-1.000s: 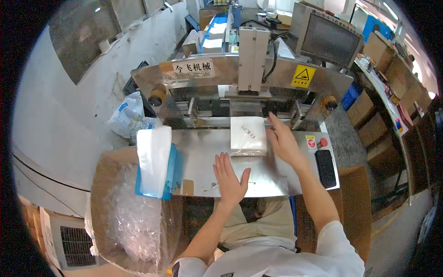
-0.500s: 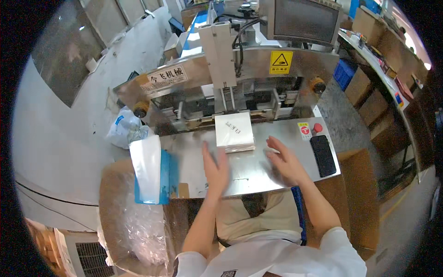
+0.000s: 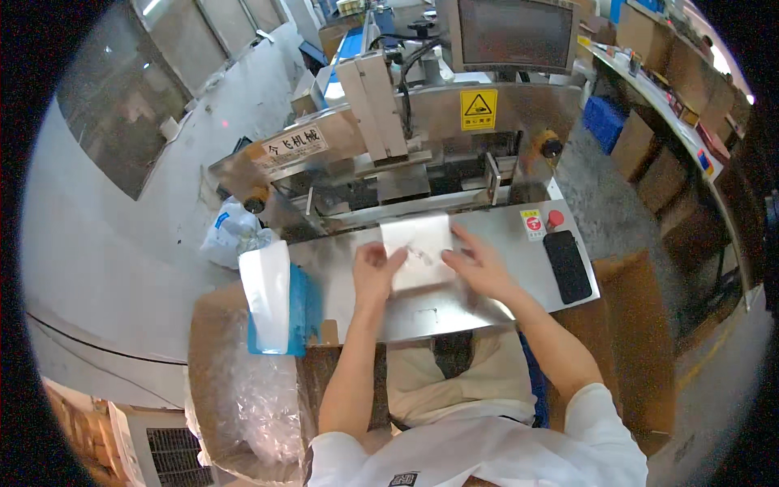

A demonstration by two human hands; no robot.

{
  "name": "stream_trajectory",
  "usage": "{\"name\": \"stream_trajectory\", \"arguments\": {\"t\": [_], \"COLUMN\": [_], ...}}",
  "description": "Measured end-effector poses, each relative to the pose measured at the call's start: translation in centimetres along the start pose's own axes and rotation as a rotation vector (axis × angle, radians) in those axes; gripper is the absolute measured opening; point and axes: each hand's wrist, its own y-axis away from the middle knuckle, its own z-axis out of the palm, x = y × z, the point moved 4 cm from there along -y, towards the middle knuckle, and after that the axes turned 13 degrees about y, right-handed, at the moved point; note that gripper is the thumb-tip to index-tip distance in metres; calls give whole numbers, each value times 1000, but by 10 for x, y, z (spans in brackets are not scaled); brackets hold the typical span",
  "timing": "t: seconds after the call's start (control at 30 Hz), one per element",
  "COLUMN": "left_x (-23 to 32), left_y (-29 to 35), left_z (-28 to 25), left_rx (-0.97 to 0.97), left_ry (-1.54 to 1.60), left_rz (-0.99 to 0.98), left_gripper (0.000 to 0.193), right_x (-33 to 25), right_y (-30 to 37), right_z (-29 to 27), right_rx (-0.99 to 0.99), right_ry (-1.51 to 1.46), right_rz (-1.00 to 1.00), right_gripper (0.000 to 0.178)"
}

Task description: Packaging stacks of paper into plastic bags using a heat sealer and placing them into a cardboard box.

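White pouch [image 3: 418,252] btwn 2 hands, touching.

Glossy plastic pouch [image 3: 418,252] on smooth brushed-metal table [image 3: 495,235]

This is a factory or packing workshop. A big metal machine [image 3: 406,154] stands in front of the person, with a yellow warning sticker [image 3: 479,109] and a red push button [image 3: 555,218] on it. A screen [image 3: 513,34] sits on top. The shiny steel work table [image 3: 495,243] is part of the machine. Brown cardboard boxes [image 3: 657,49] line a long bench on the right, and a blue crate [image 3: 602,123] sits on the grey concrete floor [image 3: 617,203]. A box full of clear plastic wrap [image 3: 260,398] stands on the left.
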Motion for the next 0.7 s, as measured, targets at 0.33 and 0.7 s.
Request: {"name": "stream_trajectory", "arguments": {"t": [0.33,0.7], "left_x": [34,-52], "left_y": [63,-119], "left_z": [81,116], "left_rx": [-605,-712], "left_ry": [-255,-1130], "left_rz": [-13,-186], "left_gripper": [70,73], "right_x": [2,201], "right_y": [65,305], "right_z": [-81,-280], "right_rx": [-168,991], "right_ry": [285,-244], "right_rz": [-75,608], "right_gripper": [105,48]}}
